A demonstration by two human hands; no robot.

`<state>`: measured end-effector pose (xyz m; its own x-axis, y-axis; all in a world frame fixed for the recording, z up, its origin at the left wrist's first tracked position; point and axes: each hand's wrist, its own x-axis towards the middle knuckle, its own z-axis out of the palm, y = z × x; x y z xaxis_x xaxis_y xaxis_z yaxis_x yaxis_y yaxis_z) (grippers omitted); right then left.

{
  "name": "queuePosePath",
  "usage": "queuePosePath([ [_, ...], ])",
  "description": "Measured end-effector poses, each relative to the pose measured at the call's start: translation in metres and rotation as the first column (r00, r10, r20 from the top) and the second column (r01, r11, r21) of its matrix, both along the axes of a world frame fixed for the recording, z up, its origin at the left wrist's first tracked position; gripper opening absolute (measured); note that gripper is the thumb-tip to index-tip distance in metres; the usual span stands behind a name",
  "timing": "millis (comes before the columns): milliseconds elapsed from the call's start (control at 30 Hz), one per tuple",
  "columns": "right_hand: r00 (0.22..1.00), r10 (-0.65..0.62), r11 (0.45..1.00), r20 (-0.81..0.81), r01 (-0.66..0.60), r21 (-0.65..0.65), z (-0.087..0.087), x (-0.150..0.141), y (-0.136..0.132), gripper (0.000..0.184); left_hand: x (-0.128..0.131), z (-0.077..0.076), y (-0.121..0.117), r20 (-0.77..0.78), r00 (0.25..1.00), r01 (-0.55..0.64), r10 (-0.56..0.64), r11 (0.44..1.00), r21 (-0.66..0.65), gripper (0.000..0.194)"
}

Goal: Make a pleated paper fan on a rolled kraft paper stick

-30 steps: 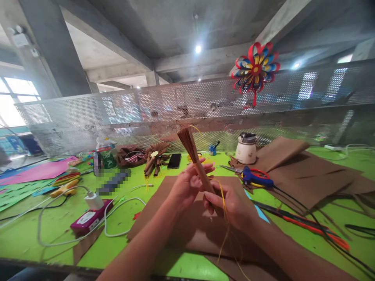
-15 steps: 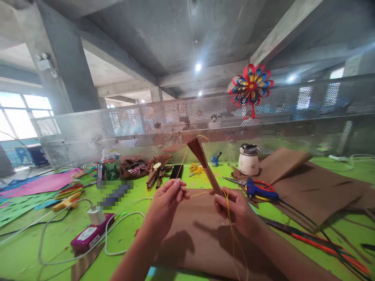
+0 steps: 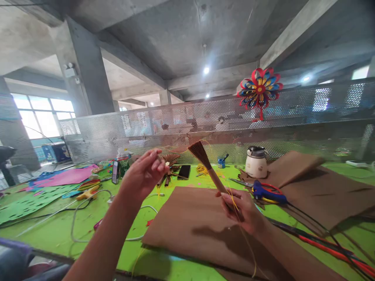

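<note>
Green bench (image 3: 55,234). Brown sheet (image 3: 178,218) lies along its near edge. White jug (image 3: 256,167) stands toward the far edge. Left hand (image 3: 146,171) is up over the bench, fingers curled; can't tell if it pinches anything. Right hand (image 3: 243,210) is closed firmly round the brown bundle (image 3: 216,180), tilted above the sheet, fanned end toward the far edge. Yellow thread (image 3: 233,200) trails off the right hand.
</note>
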<state>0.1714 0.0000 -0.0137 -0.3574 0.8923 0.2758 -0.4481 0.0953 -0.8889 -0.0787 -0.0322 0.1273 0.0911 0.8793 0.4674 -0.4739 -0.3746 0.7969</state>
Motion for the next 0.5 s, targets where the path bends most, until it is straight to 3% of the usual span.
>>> queuePosePath([
  [100, 0.999, -0.047, 0.999, 0.027, 0.046, 0.028, -0.003, 0.002, 0.007, 0.029, 0.006, 0.029, -0.001, 0.011, 1.000, 0.027, -0.028, 0.997, 0.066, 0.013],
  [200, 0.995, -0.094, 0.995, 0.017, 0.094, 0.021, -0.004, 0.006, 0.012, 0.031, 0.013, 0.039, -0.013, -0.030, 0.999, 0.018, -0.016, 0.995, 0.094, 0.016],
  [367, 0.996, -0.085, 0.995, 0.005, 0.084, 0.051, -0.004, 0.011, 0.017, 0.031, 0.012, 0.030, -0.041, -0.045, 0.997, -0.061, 0.066, 0.992, 0.113, 0.024],
  [500, 0.994, -0.096, 0.986, 0.055, 0.087, 0.144, -0.004, 0.015, 0.017, 0.029, 0.010, 0.023, -0.071, -0.035, 0.971, -0.234, 0.237, 0.969, 0.080, 0.027],
])
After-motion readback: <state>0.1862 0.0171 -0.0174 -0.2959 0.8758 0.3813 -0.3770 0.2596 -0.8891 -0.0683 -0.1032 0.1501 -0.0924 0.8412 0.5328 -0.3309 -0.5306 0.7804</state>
